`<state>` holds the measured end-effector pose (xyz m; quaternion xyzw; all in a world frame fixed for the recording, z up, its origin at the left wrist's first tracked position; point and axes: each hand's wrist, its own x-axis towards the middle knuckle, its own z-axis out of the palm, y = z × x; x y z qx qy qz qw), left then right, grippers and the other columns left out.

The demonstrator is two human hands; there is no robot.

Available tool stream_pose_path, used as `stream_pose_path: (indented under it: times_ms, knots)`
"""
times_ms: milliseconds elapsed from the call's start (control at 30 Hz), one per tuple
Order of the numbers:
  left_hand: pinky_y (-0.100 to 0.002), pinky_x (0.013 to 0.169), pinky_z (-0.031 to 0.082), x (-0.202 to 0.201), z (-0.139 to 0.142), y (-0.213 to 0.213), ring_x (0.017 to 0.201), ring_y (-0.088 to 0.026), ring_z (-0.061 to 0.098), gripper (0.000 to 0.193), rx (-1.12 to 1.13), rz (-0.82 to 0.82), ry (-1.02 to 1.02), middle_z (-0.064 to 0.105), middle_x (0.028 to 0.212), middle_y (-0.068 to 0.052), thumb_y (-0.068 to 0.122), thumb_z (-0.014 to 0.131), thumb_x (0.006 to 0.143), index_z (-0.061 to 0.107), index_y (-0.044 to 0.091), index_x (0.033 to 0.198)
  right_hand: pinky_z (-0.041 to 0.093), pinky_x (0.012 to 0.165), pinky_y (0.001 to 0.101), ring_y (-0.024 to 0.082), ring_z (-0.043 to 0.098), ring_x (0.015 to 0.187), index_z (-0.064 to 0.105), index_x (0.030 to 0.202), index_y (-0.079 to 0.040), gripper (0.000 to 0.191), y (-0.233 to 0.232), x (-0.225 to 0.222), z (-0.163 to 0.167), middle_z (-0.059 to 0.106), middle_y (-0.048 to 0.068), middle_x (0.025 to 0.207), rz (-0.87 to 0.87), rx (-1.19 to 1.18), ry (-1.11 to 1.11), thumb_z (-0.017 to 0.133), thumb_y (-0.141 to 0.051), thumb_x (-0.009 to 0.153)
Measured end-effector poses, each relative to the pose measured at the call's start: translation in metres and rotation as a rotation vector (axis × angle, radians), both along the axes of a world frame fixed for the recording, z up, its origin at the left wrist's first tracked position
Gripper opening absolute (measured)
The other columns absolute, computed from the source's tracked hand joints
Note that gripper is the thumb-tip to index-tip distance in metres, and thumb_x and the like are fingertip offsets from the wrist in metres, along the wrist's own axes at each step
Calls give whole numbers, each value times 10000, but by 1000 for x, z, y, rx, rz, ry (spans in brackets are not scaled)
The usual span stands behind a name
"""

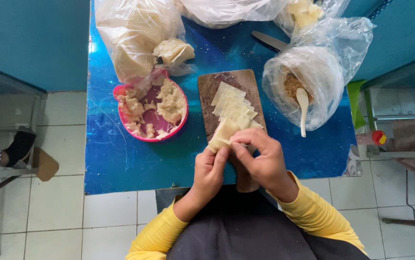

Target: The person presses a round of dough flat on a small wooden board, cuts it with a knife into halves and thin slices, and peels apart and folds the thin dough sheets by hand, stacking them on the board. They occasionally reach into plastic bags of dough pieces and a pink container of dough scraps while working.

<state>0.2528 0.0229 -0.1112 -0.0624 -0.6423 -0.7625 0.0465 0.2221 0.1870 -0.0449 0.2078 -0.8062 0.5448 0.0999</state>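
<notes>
Overhead, a thin, pale, pliable square dough wrapper (223, 135) is pinched between both hands just over the near end of a worn brown wooden board (212, 89), where a fanned stack of matching wrappers (232, 103) lies. Fingertips of the left hand (209, 171) grip its lower left corner while the right hand (261, 161) curls over its right edge, fingers pressed together on the sheet. Around them, a glossy blue tabletop (121, 159) holds a pink plastic bowl (181, 127) of lumpy cream filling, crinkled clear bags (135, 33) and a white spoon (303, 108), above white floor tiles (58, 202) beside teal walls.
</notes>
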Motion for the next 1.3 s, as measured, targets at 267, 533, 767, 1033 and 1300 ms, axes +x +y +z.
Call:
stream_pose_path:
  times_ms: [267,533,767,1033,1300]
  knots:
    - [-312,958,560,-1,9,5,1070,-161,680,369,327,37,-61,709,1201,-112,170,457,1131,579,-71,1382,522,846,298,151,665,909,663,1099,-6,115,28,-17,-17,721,70,1006,26,-923,-743,628,-75,1013]
    - [-469,1131,510,-3,10,8,1252,-269,660,396,631,208,-4,626,1369,-175,168,393,1126,466,-78,1428,490,841,291,134,643,942,670,1144,-12,99,32,-17,8,720,75,1076,-273,-429,-182,676,-69,1063]
    - [-505,1114,531,-3,10,8,1224,-281,665,379,627,236,20,626,1362,-175,167,394,1140,454,-60,1437,511,870,402,299,687,1019,703,1050,-21,190,8,-2,18,729,117,1077,-114,465,311,760,-44,870]
    - [-495,1097,542,-2,4,8,1205,-291,680,373,609,220,13,643,1338,-173,167,399,1144,474,-67,1424,490,853,404,284,675,980,701,1008,-60,161,4,8,25,725,79,1015,-99,519,292,769,-79,864]
    - [-364,986,493,2,-17,3,1067,-206,649,424,458,97,-16,693,1247,-170,226,385,1169,554,-89,1396,484,860,406,279,669,1002,692,1057,-61,273,2,11,38,722,77,1064,-76,425,310,825,-120,826]
